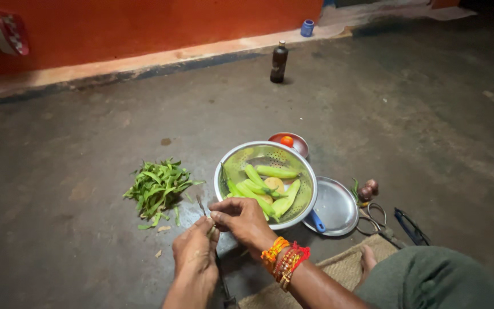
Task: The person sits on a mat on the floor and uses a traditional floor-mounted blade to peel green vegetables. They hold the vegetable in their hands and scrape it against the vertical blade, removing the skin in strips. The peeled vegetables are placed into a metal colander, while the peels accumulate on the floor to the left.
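Floor [87, 143]: dim, bare concrete; colander [230, 169] at 12 o'clock of hands.
Left hand [194, 252]: closed on a stalk [202, 205].
Right hand [241, 217]: pinched on the same stalk.
Risk: blade [222, 280] beneath hands; a finger could be nicked.

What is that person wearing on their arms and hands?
Both arms are bare, with no sleeves or gloves. The right wrist carries a stack of bracelets: orange, yellow and red threads and beads. The left hand shows no jewellery.
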